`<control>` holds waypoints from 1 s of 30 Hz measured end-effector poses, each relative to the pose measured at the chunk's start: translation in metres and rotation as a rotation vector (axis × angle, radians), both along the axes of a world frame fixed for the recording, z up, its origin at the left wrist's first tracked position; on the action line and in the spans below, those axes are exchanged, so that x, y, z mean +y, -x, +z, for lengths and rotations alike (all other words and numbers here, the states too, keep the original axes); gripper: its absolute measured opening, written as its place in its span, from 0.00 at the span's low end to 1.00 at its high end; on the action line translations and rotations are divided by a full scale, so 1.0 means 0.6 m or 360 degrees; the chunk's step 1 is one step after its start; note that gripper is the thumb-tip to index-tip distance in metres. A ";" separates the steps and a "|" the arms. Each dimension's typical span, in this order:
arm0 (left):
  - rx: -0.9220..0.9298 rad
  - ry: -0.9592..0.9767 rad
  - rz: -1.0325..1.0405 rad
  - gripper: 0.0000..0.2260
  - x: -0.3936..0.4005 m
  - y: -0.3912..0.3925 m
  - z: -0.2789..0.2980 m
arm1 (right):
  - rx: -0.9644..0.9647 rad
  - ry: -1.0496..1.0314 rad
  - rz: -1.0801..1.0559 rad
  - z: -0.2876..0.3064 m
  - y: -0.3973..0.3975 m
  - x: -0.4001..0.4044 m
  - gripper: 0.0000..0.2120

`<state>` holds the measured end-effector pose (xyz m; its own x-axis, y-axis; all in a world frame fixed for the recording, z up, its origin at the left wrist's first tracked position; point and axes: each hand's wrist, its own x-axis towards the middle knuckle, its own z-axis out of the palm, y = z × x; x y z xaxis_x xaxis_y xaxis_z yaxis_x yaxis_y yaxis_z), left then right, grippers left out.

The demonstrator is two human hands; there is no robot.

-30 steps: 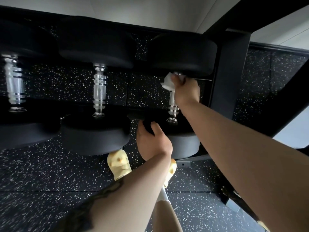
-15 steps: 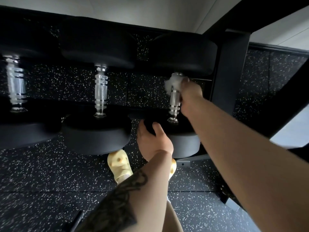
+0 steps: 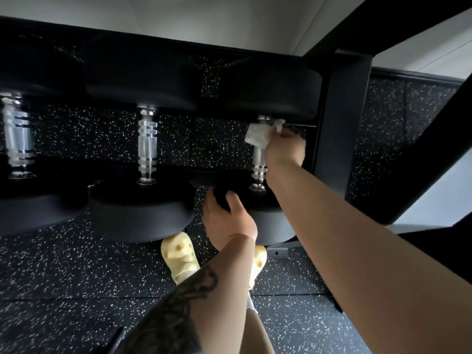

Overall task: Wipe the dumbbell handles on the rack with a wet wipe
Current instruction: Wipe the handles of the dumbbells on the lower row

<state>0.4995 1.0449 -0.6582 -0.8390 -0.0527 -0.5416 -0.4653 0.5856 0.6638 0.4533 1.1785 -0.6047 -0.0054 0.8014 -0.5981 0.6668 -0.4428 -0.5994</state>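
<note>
Three black dumbbells with silver knurled handles lie side by side on a black rack. My right hand (image 3: 284, 149) grips a white wet wipe (image 3: 260, 135) wrapped round the upper part of the rightmost handle (image 3: 258, 164), just under the far weight head. My left hand (image 3: 228, 221) holds the near head of that same dumbbell (image 3: 268, 226), thumb and fingers curled over its rim. The middle handle (image 3: 147, 146) and the left handle (image 3: 18, 139) are bare.
A black rack upright (image 3: 339, 118) stands right beside my right hand, with a slanted brace (image 3: 421, 149) further right. Below the dumbbells is speckled black rubber floor (image 3: 63, 277). My feet in yellow shoes (image 3: 180, 254) stand under the rack's front.
My right hand has turned around the top of the rightmost handle with the wipe, staying near the far head. The left hand keeps its hold on the near head.
</note>
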 end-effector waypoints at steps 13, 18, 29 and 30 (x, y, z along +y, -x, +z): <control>-0.0053 0.0009 0.0008 0.27 0.002 0.003 0.008 | 0.0172 0.0735 0.0014 0.004 -0.040 0.025 0.12; -0.0038 0.0017 -0.0001 0.31 -0.001 0.002 0.004 | 0.0475 0.0787 0.0009 0.006 -0.019 0.038 0.13; -0.0015 -0.0013 0.0017 0.32 0.002 0.001 0.010 | -0.1101 0.0070 0.1792 0.016 -0.082 -0.043 0.17; -0.0011 -0.0014 0.0017 0.32 0.003 0.002 0.010 | -0.1108 0.0061 0.1789 0.016 -0.084 -0.050 0.18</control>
<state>0.4983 1.0466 -0.6525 -0.8345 -0.0567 -0.5481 -0.4762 0.5747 0.6655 0.5037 1.1484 -0.5953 -0.3361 0.5447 -0.7683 0.8408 0.5411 0.0158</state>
